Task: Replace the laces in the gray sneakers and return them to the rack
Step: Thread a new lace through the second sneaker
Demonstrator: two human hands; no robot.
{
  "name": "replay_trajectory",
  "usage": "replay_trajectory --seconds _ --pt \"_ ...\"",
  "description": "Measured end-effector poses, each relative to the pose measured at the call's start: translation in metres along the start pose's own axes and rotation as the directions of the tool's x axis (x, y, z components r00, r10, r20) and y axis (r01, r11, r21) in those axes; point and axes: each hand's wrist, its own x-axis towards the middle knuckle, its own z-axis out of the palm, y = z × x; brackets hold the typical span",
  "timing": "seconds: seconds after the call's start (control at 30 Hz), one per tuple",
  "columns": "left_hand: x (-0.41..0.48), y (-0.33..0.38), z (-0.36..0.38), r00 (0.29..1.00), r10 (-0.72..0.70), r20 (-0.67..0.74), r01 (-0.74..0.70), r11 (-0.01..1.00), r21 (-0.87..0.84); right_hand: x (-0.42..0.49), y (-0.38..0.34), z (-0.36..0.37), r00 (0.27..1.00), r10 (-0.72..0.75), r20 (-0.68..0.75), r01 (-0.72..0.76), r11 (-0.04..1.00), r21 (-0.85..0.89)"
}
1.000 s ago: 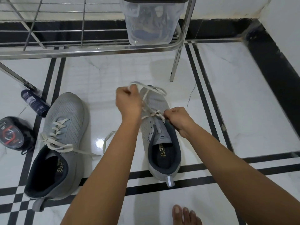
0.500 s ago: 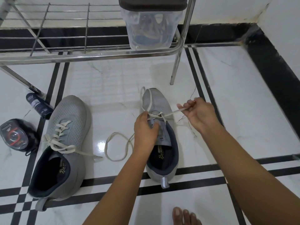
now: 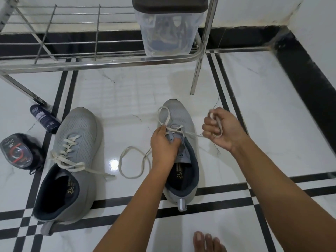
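The floor (image 3: 127,99) is glossy white marble-look tile with black inlaid bands, smooth enough to mirror a spot of light. The rack (image 3: 101,62) at the far side is polished metal tube and thin wire, bright and reflective. On it stands a box (image 3: 169,33) of clear, slightly cloudy plastic under a matt dark lid (image 3: 169,4). The left sneaker (image 3: 78,124) and the right sneaker (image 3: 180,115) have gray knit mesh uppers, matt and dimpled, with dark cloth linings. The laces (image 3: 62,157) are flat woven cream cloth. A bottle (image 3: 44,119) at the far left has a dark, glossy skin.
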Motion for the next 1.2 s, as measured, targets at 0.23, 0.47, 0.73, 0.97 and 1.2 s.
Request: replay_trajectory --seconds 0.23,0.47,0.73,0.97,1.2 --pt "0.000 -0.001 0.002 1.000 -0.002 -0.026 0.001 1.000 -0.022 0.006 -0.003 0.018 0.989 0.124 0.074 0.020 0.391 -0.920" --pt "-0.001 -0.002 0.002 0.999 0.012 -0.042 -0.013 1.000 -0.028 0.012 0.011 0.003 0.999 0.037 0.009 -0.037 0.996 0.080" --pt "-0.001 0.001 0.004 0.998 -0.014 -0.053 0.014 1.000 -0.008 0.008 -0.009 0.005 0.983 0.072 -0.171 -0.169 0.729 -0.663" --pt "-0.001 -0.006 -0.005 1.000 0.027 0.007 -0.027 0.999 0.028 0.006 0.013 0.022 0.998 -0.002 -0.062 -0.061 0.142 -0.988" --pt "-0.004 -0.004 -0.002 0.997 0.071 -0.020 -0.069 0.996 0.062 0.002 0.007 0.013 0.985 -0.025 -0.171 -0.078 0.818 -0.570"
